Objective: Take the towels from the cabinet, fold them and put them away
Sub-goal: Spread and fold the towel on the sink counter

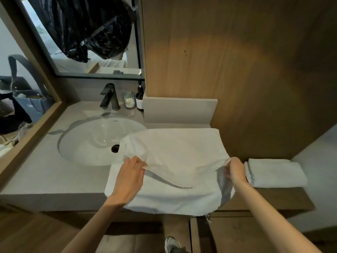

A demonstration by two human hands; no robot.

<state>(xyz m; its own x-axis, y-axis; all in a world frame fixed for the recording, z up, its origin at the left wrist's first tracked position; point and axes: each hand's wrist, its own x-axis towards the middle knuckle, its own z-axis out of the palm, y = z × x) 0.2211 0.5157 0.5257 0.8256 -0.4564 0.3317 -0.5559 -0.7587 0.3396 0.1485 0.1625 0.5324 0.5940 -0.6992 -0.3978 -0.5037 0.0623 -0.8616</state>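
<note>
A white towel [175, 152] lies spread on the grey vanity counter [45, 176], right of the sink, its near edge hanging over the counter front. My left hand [130, 177] pinches the towel's left corner and my right hand [235, 169] pinches its right corner; both corners are lifted, and the towel's upper layer arches over the layer below. A second white towel [275, 172], folded into a neat rectangle, rests on the wooden ledge to the right. A wooden cabinet door [237, 61] rises behind the towels, closed.
A white round sink [94, 141] with a black tap [109, 96] sits at the left. A glass jar [129, 99] and a dark pump bottle [140, 97] stand behind it. A mirror [87, 33] hangs above. A lower cabinet door [237, 232] stands below the counter.
</note>
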